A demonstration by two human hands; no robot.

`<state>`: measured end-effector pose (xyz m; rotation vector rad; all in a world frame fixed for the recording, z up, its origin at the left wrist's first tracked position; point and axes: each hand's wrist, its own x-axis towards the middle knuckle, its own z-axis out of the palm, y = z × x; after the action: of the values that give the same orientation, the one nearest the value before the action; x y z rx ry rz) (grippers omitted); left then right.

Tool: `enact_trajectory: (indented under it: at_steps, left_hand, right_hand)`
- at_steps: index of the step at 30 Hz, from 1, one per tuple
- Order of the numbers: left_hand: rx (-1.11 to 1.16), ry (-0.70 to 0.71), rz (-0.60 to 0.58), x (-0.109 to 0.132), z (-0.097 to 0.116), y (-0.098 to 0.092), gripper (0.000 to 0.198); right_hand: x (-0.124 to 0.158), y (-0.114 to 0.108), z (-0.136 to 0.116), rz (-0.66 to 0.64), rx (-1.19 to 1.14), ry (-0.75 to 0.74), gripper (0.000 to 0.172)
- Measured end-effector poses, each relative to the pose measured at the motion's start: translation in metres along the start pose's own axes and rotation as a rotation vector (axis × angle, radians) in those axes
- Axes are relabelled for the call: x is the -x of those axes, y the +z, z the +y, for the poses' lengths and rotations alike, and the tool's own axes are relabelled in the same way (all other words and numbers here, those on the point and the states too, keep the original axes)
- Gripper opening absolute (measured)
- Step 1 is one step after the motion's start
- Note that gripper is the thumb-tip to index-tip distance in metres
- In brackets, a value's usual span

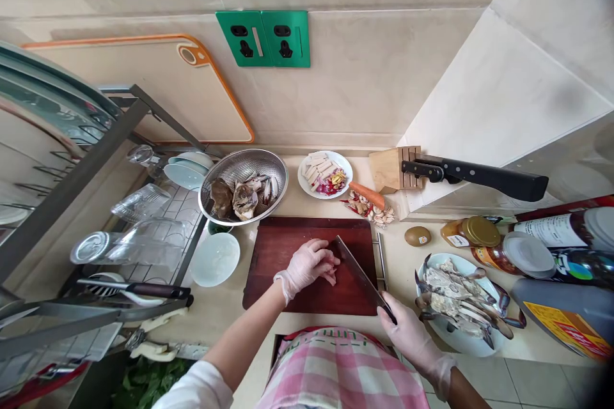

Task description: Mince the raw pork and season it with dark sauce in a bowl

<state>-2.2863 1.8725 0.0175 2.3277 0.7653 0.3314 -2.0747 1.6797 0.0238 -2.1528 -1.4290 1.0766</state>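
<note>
My gloved left hand (pixel 311 267) is closed over a piece of pale pink raw meat (pixel 330 277), pressing it down on the dark red cutting board (pixel 283 243). In my gloved right hand (pixel 407 332) is the black handle of a kitchen knife (pixel 357 271). Its blade slants up and left across the board, the tip close to my left fingertips and the meat. What kind of meat it is, I cannot tell; my fingers cover part of it.
Behind the board stand a steel colander (pixel 283 188) of seafood, a plate (pixel 349 166) of sliced ingredients, a carrot (pixel 367 194) and a knife block (pixel 384 169). A white bowl (pixel 215 260) and dish rack (pixel 189 249) are left. Right are a kiwi (pixel 417 236), crabs (pixel 458 297) and jars (pixel 470 231).
</note>
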Motion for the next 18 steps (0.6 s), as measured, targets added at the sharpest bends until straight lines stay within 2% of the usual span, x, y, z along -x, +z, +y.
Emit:
enact_trajectory:
  at_steps: [3, 6, 12, 18]
  left_hand:
    - [-0.112, -0.043, 0.083, 0.014, 0.006, -0.001, 0.024]
    - [-0.244, -0.028, 0.085, 0.021, 0.010, 0.009, 0.023]
    - [-0.439, -0.009, 0.003, 0.007, 0.005, 0.031, 0.019]
    - [-0.509, -0.017, -0.003, 0.005, 0.007, 0.034, 0.014]
  right_hand:
    - [-0.003, -0.006, -0.007, 0.043, 0.090, -0.082, 0.045]
    - [-0.010, -0.013, -0.020, 0.051, 0.180, -0.154, 0.040]
    - [-0.021, -0.020, -0.051, -0.040, 0.441, -0.188, 0.036]
    - [-0.017, -0.032, -0.049, -0.063, 0.676, -0.224, 0.034]
